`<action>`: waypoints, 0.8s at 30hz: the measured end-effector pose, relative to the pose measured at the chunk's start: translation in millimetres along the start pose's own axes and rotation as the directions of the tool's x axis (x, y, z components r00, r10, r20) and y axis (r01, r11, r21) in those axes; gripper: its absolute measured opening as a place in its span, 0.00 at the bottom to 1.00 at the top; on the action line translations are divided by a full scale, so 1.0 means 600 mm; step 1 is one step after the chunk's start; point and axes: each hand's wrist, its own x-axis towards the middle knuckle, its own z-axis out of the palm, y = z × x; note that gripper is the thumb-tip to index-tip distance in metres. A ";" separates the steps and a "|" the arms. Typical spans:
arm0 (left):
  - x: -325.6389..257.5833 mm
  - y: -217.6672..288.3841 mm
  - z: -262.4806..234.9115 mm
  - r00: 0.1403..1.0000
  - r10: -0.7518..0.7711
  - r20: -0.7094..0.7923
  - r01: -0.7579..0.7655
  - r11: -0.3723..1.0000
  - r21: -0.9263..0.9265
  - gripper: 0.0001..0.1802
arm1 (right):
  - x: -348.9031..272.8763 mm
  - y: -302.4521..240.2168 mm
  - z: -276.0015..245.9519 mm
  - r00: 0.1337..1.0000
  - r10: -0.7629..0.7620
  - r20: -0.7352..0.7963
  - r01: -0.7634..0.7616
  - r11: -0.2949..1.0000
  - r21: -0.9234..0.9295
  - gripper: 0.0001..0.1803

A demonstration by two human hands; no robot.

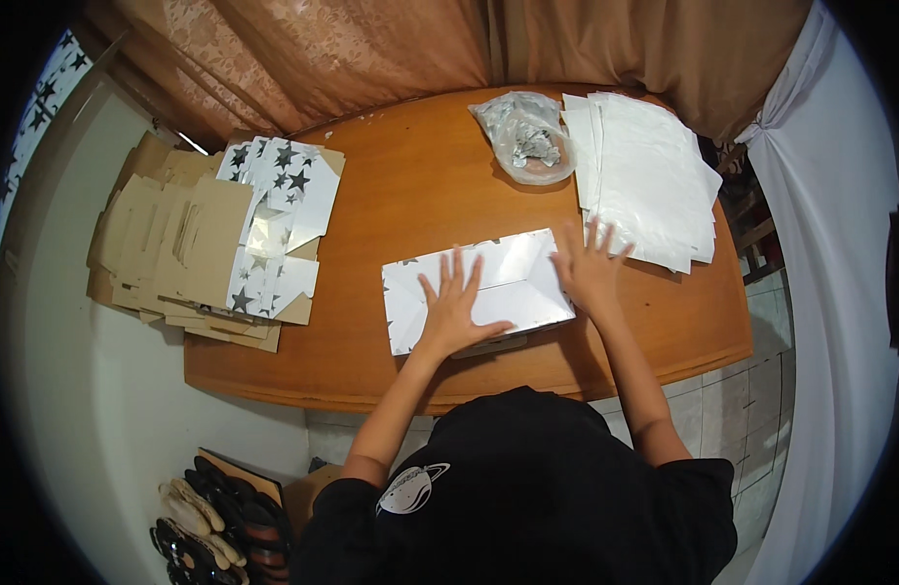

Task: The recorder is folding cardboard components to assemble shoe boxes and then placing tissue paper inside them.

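A white box (517, 270) with dark stars along its edges lies on the wooden table in front of me, its folded panels facing up. My left hand (456, 312) rests spread on the top of the box, left of its middle. At the box's right end, my right hand (591, 270) has its fingers spread, the thumb side close to the box's edge. The fingertips of that hand reach toward the lower edge of a stack of white sheets (649, 175). Neither hand is closed around anything.
On the left of the table (410, 156) lies a pile of flat cardboard pieces (167, 234), some white with dark stars (288, 180). A clear plastic bag (532, 146) with silvery crumpled contents stands at the back. Shoes (201, 517) sit on the floor, lower left.
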 end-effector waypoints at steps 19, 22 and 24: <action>0.248 0.108 -0.014 0.765 0.644 0.015 -0.643 0.763 0.063 0.40 | -0.149 0.057 0.011 0.977 0.125 -0.171 0.020 0.748 0.663 0.37; 0.241 0.140 -0.098 0.794 0.584 -0.167 -0.572 0.812 0.119 0.42 | -0.106 0.031 -0.031 0.968 0.076 -0.240 0.101 0.754 0.649 0.50; 0.222 0.152 -0.135 0.689 0.464 -0.556 -0.500 0.860 0.098 0.40 | -0.077 0.014 -0.049 0.949 0.034 -0.314 0.181 0.757 0.628 0.55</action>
